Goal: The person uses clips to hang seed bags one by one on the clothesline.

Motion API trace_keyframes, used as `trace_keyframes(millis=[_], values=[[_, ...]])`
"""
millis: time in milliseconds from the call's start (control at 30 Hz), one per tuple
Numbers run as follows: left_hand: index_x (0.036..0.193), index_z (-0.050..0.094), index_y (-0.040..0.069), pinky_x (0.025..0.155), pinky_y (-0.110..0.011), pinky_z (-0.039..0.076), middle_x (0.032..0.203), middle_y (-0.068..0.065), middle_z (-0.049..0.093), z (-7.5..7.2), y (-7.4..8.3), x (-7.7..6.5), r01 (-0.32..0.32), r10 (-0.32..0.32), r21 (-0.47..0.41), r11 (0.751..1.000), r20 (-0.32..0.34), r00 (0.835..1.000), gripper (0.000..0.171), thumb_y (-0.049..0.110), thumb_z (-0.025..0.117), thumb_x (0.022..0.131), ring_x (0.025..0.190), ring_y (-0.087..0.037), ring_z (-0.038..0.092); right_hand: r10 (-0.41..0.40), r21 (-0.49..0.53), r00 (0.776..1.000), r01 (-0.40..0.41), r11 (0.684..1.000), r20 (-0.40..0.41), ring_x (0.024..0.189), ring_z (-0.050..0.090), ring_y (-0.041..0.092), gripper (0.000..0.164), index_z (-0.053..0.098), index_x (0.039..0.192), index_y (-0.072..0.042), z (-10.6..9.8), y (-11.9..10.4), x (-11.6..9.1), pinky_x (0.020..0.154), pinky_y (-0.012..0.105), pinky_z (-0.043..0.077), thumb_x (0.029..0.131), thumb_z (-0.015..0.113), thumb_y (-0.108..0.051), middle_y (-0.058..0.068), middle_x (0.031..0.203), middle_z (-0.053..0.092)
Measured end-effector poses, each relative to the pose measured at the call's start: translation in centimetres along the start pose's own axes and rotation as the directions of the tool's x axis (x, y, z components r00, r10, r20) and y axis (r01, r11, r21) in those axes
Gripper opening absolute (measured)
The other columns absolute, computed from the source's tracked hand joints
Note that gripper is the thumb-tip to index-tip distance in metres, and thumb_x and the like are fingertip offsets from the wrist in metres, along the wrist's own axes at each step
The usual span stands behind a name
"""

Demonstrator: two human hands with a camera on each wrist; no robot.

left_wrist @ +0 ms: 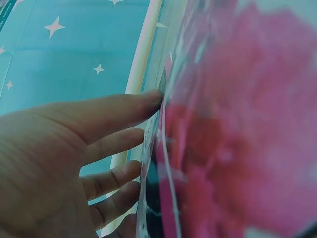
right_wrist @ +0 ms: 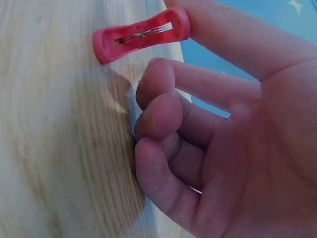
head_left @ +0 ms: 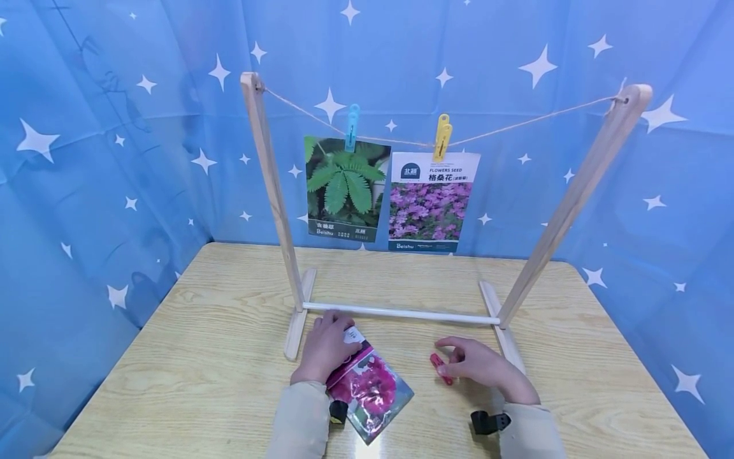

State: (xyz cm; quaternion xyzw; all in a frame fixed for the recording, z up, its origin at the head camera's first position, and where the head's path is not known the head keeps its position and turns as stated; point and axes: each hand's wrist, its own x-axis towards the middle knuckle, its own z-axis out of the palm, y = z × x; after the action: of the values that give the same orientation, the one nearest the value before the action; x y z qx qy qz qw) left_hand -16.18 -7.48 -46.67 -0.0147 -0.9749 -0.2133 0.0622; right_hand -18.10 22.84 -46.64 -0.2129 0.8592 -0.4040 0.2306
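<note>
A seed packet (head_left: 373, 386) with a pink flower picture lies slanted on the table, its upper end partly covered by my left hand (head_left: 327, 347). In the left wrist view the fairly straight fingers (left_wrist: 116, 144) and thumb touch the side of the packet (left_wrist: 242, 124); the fingertips are partly hidden. To the right, my right hand (head_left: 482, 363) is at a red clothespin (head_left: 441, 369) lying on the table. Seen from the right wrist, the thumb meets one end of the clothespin (right_wrist: 143, 33), while the other fingers (right_wrist: 158, 119) bend loosely below it without holding it.
A wooden stand with a left post (head_left: 272, 191), a right post (head_left: 573, 197) and a white crossbar (head_left: 401, 313) rises behind the hands. From its string (head_left: 516, 129) hang a green-leaf packet (head_left: 344, 197) under a blue clothespin (head_left: 352, 131) and a purple-flower packet (head_left: 430, 213) under a yellow clothespin (head_left: 441, 137).
</note>
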Motion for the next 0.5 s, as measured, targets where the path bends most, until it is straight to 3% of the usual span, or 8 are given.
trace_keyframes(millis=[200, 500], values=[[0.110, 0.061, 0.016, 0.077, -0.040, 0.043, 0.115, -0.007, 0.048, -0.10, 0.20, -0.11, 0.007, -0.007, -0.008, 1.000, 0.023, 1.000, 0.049, 0.037, 0.072, 0.068, 0.095, -0.027, 0.050, -0.018, 0.014, 1.000, 0.018, 1.000, -0.011, 0.057, 0.048, 0.015, 0.053, 0.047, 0.125, -0.002, -0.07, 0.02, -0.18, 0.050, 0.026, 0.039, 0.081, 0.065, -0.026, 0.003, 0.068, 0.055], [0.123, 0.055, 0.022, 0.075, -0.042, 0.043, 0.115, -0.011, 0.046, -0.42, 0.70, -0.23, 0.043, -0.041, -0.020, 0.999, 0.108, 0.993, 0.058, 0.041, 0.071, 0.070, 0.094, -0.027, 0.052, 0.007, 0.010, 0.996, -0.006, 1.000, -0.086, 0.068, 0.050, 0.017, 0.049, 0.051, 0.123, -0.005, -0.24, 0.45, -0.08, 0.058, 0.028, 0.042, 0.080, 0.066, -0.024, 0.003, 0.078, 0.056]])
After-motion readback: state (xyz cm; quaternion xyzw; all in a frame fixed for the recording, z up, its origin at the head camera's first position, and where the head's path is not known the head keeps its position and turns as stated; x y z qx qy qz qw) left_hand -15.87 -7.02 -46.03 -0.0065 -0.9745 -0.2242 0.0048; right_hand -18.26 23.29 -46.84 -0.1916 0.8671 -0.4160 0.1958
